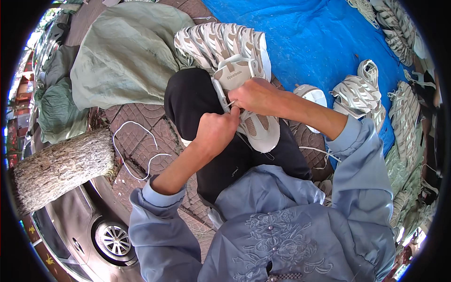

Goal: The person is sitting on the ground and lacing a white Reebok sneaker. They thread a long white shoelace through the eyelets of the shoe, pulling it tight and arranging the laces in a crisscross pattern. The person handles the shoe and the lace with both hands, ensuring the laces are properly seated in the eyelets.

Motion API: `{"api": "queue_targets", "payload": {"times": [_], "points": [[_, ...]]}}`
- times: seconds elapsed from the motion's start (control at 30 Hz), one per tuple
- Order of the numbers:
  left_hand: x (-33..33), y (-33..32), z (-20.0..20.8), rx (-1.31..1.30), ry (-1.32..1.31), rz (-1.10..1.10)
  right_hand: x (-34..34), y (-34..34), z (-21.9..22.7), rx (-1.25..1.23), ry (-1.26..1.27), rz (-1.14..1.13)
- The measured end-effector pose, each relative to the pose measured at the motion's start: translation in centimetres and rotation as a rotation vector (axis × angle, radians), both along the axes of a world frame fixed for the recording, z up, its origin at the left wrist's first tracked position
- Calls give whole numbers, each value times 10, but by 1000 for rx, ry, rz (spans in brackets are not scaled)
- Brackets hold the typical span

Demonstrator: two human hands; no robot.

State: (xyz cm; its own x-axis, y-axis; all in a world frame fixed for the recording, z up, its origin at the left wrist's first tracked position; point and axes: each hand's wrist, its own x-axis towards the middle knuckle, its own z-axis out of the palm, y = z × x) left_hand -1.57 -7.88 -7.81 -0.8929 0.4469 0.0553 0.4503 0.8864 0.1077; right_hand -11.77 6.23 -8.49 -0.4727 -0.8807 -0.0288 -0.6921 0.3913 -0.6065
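A white and beige sneaker (262,136) rests across my lap, its toe toward me and its tongue (235,74) pulled up at the far end. Both my hands meet over its lacing. My left hand (216,132) is closed in a pinch at the near left side of the opening. From the right, my right hand (256,97) reaches over the shoe, fingers pinched on a white shoelace (230,104). A short bit of lace shows between the two hands. The fingers cover most of the eyelets.
Beyond my knees stands a row of similar sneakers (221,41). More sneakers (358,94) lie on a blue tarp (300,42) at right. A loose white lace (114,141) curls on the brick paving. At left are a grey-green cloth (127,51), a tree trunk (66,164) and a parked car (80,221).
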Motion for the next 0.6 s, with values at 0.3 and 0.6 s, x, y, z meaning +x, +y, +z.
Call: {"api": "queue_targets", "payload": {"times": [0.3, 0.6], "points": [[8, 4, -15, 20, 130, 30, -2, 4, 8, 77, -454, -88], [1, 12, -9, 153, 95, 139, -1, 1, -3, -149, -350, -103]]}}
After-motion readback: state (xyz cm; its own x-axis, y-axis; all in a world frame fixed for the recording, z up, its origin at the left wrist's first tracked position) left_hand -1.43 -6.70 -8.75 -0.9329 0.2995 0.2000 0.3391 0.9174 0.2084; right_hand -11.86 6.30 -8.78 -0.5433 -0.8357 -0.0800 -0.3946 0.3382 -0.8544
